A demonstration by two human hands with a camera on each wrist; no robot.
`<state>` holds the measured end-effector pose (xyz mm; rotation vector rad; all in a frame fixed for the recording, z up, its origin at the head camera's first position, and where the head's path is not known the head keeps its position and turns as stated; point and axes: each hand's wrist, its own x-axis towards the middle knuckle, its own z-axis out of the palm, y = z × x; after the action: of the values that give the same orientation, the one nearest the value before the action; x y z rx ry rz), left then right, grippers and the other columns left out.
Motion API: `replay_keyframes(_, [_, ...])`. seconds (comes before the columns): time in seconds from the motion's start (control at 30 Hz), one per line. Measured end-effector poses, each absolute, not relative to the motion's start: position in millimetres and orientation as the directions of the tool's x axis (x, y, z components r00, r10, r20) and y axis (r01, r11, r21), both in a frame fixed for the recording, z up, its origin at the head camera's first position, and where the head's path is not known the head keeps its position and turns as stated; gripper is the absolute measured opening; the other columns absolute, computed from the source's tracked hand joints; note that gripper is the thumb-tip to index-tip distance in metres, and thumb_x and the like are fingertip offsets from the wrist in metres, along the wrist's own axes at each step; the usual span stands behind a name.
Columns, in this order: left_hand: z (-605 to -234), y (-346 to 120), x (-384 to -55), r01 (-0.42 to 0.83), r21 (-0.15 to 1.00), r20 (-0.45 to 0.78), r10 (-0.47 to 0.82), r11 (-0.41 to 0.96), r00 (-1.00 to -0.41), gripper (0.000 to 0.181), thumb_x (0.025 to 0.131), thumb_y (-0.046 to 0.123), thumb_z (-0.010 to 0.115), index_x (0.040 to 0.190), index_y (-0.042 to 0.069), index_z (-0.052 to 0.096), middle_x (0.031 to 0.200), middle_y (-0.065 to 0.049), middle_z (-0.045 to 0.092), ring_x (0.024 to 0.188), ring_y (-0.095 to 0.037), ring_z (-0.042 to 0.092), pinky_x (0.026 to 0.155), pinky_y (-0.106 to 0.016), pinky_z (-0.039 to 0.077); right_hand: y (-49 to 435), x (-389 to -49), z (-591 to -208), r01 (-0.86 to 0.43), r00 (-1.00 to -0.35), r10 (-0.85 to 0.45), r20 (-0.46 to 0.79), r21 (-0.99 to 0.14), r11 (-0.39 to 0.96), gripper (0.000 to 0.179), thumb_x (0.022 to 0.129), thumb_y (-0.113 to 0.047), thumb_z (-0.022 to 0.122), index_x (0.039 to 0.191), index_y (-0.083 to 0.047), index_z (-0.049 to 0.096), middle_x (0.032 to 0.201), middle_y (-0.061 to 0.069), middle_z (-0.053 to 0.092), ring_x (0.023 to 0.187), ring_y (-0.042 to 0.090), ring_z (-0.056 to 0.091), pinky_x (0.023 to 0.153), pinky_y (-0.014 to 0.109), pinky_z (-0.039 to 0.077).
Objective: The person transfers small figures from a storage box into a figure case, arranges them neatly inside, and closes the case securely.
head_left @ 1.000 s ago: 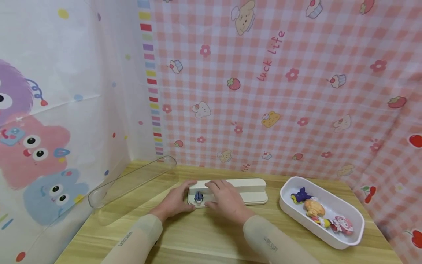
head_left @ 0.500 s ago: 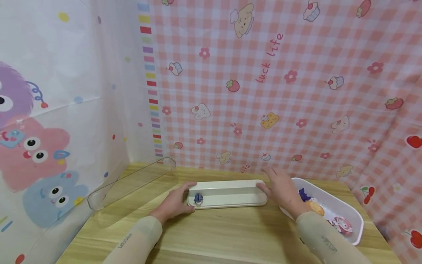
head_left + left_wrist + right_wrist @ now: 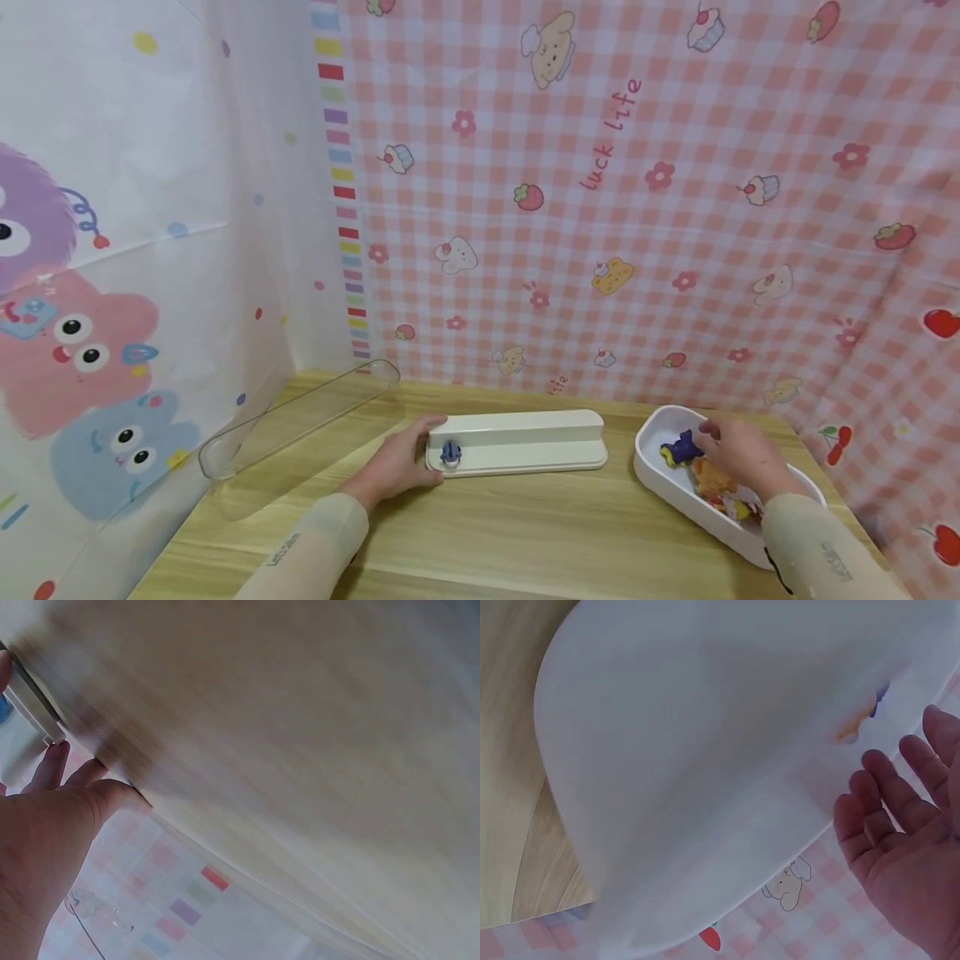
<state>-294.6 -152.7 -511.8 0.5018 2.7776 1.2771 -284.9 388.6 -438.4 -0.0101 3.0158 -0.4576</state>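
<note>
A cream stepped display base (image 3: 525,454) lies on the wooden table, with a small dark-blue figure (image 3: 451,453) on its left end. My left hand (image 3: 397,462) holds that end, thumb at the front edge and fingers at the back. Over the white tray (image 3: 675,498), my right hand (image 3: 742,454) reaches down, fingertips beside a purple-and-yellow toy figure (image 3: 679,450). In the right wrist view, the fingers of the right hand (image 3: 907,832) are spread and loosely bent, holding nothing. An orange figure (image 3: 711,477) lies under the hand; other toys are partly hidden by it.
A clear plastic cover (image 3: 307,417) stands at the table's back left. Pink checked cloth (image 3: 480,208) hangs behind the table, and a white printed cloth (image 3: 247,208) hangs on the left. The tray stands near the table's right edge.
My right hand has left the small blue figure on the base and moved right, past the base's far end, into the white tray. My left hand stays at the base's left end.
</note>
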Motion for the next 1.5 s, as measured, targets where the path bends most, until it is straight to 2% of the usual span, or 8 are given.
replay_keyframes(0.2, [-514, -154, -295, 0.269, 0.746, 0.088, 0.31, 0.61, -0.947, 0.092, 0.078, 0.01, 0.096, 0.156, 0.023, 0.05, 0.148, -0.02, 0.065, 0.144, -0.037, 0.057, 0.123, -0.058, 0.042, 385, -292, -448, 0.018, -0.986, -0.027, -0.165, -0.263, 0.965, 0.042, 0.107, -0.025, 0.059, 0.132, 0.009, 0.065, 0.123, 0.031, 0.071, 0.105, 0.04, 0.067, 0.099, 0.066, 0.053])
replay_keyframes(0.47, [-516, -156, -297, 0.282, 0.737, 0.086, 0.328, 0.615, -0.941, 0.091, 0.079, 0.01, 0.096, 0.156, 0.023, 0.049, 0.148, -0.02, 0.065, 0.144, -0.038, 0.056, 0.122, -0.059, 0.043, 382, -293, -458, 0.063, -0.973, -0.013, -0.232, -0.316, 0.947, 0.033, 0.109, -0.023, 0.058, 0.123, 0.006, 0.063, 0.092, 0.01, 0.069, 0.088, 0.026, 0.061, 0.083, 0.046, 0.051])
replay_keyframes(0.73, [-517, -155, -297, 0.277, 0.74, 0.087, 0.321, 0.613, -0.943, 0.091, 0.079, 0.011, 0.096, 0.156, 0.024, 0.049, 0.148, -0.02, 0.065, 0.143, -0.037, 0.057, 0.121, -0.058, 0.044, 384, -292, -457, 0.076, -0.977, 0.001, -0.211, -0.347, 0.935, 0.046, 0.107, -0.024, 0.061, 0.134, 0.012, 0.059, 0.109, 0.024, 0.072, 0.096, 0.031, 0.066, 0.091, 0.053, 0.055])
replay_keyframes(0.93, [-519, -156, -299, 0.287, 0.738, 0.096, 0.325, 0.611, -0.941, 0.092, 0.078, 0.009, 0.096, 0.156, 0.023, 0.049, 0.147, -0.019, 0.066, 0.142, -0.036, 0.058, 0.119, -0.056, 0.046, 385, -291, -458, -0.026, -0.986, -0.089, -0.139, -0.399, 0.917, 0.056, 0.093, -0.021, 0.08, 0.133, 0.012, 0.06, 0.112, 0.028, 0.074, 0.103, 0.037, 0.072, 0.097, 0.061, 0.056])
replay_keyframes(1.13, [-520, -155, -299, 0.27, 0.745, 0.085, 0.315, 0.61, -0.945, 0.092, 0.078, 0.01, 0.096, 0.156, 0.024, 0.049, 0.148, -0.018, 0.065, 0.143, -0.034, 0.058, 0.12, -0.056, 0.046, 380, -286, -465, -0.166, -0.984, -0.175, -0.014, -0.255, 0.953, 0.064, 0.072, -0.019, 0.091, 0.129, -0.001, 0.068, 0.103, 0.011, 0.078, 0.094, 0.026, 0.073, 0.085, 0.055, 0.059])
replay_keyframes(1.3, [-518, -154, -298, 0.275, 0.742, 0.085, 0.32, 0.612, -0.943, 0.091, 0.079, 0.011, 0.096, 0.156, 0.024, 0.049, 0.149, -0.019, 0.065, 0.144, -0.035, 0.057, 0.12, -0.056, 0.046, 372, -282, -470, -0.226, -0.971, -0.213, 0.105, -0.128, 0.966, 0.035, 0.076, -0.015, 0.087, 0.109, -0.009, 0.077, 0.081, -0.006, 0.069, 0.076, 0.014, 0.059, 0.073, 0.045, 0.052])
replay_keyframes(1.37, [-516, -154, -297, 0.275, 0.741, 0.084, 0.322, 0.613, -0.943, 0.091, 0.079, 0.011, 0.096, 0.157, 0.024, 0.049, 0.149, -0.019, 0.065, 0.144, -0.035, 0.057, 0.121, -0.056, 0.045, 369, -281, -471, -0.238, -0.965, -0.226, 0.13, -0.092, 0.967, 0.028, 0.078, -0.015, 0.087, 0.104, -0.01, 0.078, 0.077, -0.007, 0.065, 0.076, 0.016, 0.055, 0.074, 0.047, 0.05])
replay_keyframes(1.5, [-516, -155, -296, 0.277, 0.731, 0.082, 0.322, 0.623, -0.943, 0.092, 0.079, 0.012, 0.096, 0.157, 0.024, 0.048, 0.149, -0.019, 0.065, 0.144, -0.036, 0.057, 0.121, -0.056, 0.045, 368, -281, -475, -0.266, -0.95, -0.257, 0.176, -0.025, 0.964, 0.029, 0.077, -0.015, 0.09, 0.102, -0.009, 0.077, 0.083, 0.0, 0.072, 0.085, 0.028, 0.066, 0.082, 0.058, 0.054])
